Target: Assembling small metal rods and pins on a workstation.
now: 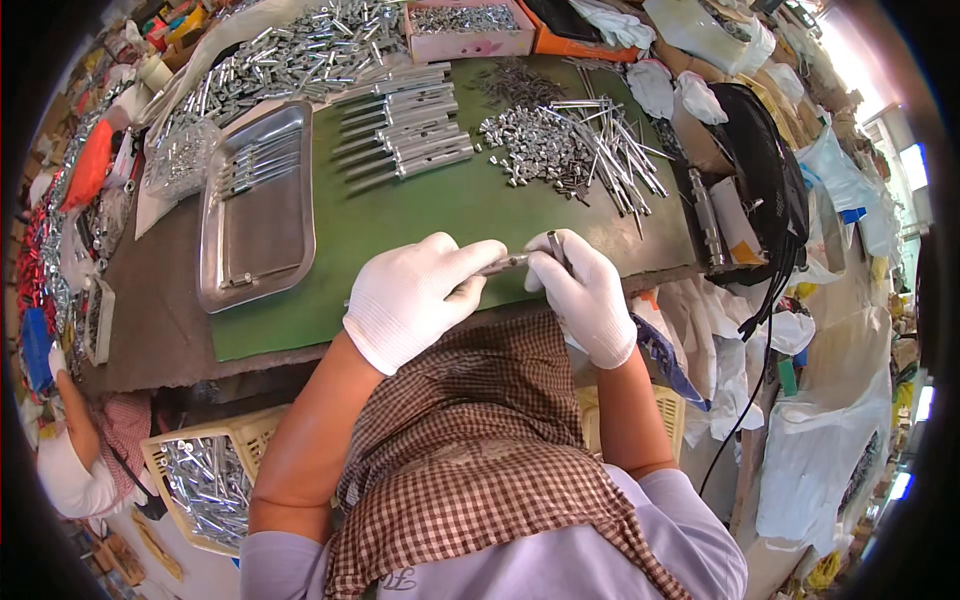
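Both of my hands wear white knit gloves and meet above the near edge of the green mat (300, 335). My left hand (415, 293) is closed around a slim metal shaft (508, 263), whose end points toward the other hand. My right hand (588, 298) pinches a short metal rod (556, 247) standing out between thumb and fingers, close to the shaft's end. Whether the two parts touch is hidden by the fingers. Beyond my hands lie a row of assembled metal shafts (410, 135), a heap of small metal sleeves (525, 140) and loose thin rods (620, 165).
A steel tray (208, 250) with several thin metal pieces stands at left. A large pile of metal parts (290, 60) and a pink box (470, 42) fill the back. Black cables (780, 250) hang at right. Below left is a yellow crate (240, 450); another person's arm (78, 420) shows beyond.
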### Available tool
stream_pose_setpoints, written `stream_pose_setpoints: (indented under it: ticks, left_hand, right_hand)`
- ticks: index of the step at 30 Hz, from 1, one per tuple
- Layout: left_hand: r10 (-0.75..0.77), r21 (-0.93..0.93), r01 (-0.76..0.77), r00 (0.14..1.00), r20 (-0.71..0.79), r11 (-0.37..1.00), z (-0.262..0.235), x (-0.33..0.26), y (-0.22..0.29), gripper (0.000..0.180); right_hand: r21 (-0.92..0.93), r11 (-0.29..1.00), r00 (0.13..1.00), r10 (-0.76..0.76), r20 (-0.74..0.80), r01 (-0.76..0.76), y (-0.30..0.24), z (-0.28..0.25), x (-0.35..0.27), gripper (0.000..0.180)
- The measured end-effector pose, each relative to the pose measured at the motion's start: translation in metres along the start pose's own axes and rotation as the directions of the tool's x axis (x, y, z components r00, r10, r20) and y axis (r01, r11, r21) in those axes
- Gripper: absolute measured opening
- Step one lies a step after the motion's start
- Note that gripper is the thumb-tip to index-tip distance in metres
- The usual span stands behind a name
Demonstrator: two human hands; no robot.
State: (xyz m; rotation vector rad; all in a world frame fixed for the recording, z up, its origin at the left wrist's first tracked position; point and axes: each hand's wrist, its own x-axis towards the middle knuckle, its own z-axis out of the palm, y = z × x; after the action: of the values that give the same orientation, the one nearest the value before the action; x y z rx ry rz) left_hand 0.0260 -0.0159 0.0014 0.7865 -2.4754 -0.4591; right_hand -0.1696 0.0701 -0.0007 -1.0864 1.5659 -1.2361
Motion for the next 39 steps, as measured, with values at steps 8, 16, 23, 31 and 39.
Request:
stream_pose_setpoints:
  ticks: [8,16,23,31,39]
  left_hand:
    - [-0.053,0.2,0.03,0.992,0.112,0.979,0.012,0.002,0.009,0.015]
    - [-0.124,0.188,0.088,0.974,0.188,0.978,0.014,0.004,0.009,0.015]
    - [-0.1,0.177,0.07,0.981,0.164,0.982,0.014,0.005,0.006,0.015]
    - [-0.105,0.227,0.071,0.984,0.143,0.971,0.021,0.004,0.01,0.017]
    - [-0.147,0.254,0.101,0.974,0.17,0.962,0.019,0.004,0.014,0.015]
  right_hand:
    - [-0.741,0.521,0.85,-0.512,0.127,0.425,-0.01,-0.011,0.085,0.015]
    - [-0.793,0.113,0.78,-0.305,0.546,0.599,-0.024,0.008,0.209,0.019]
    - [-0.804,0.174,0.811,-0.287,0.511,0.568,-0.031,0.0,0.165,0.022]
    - [-0.498,0.766,0.913,-0.351,0.207,0.407,0.004,-0.014,0.025,0.011]
    - [-0.712,0.429,0.796,-0.521,0.308,0.556,0.013,-0.011,0.021,0.01]
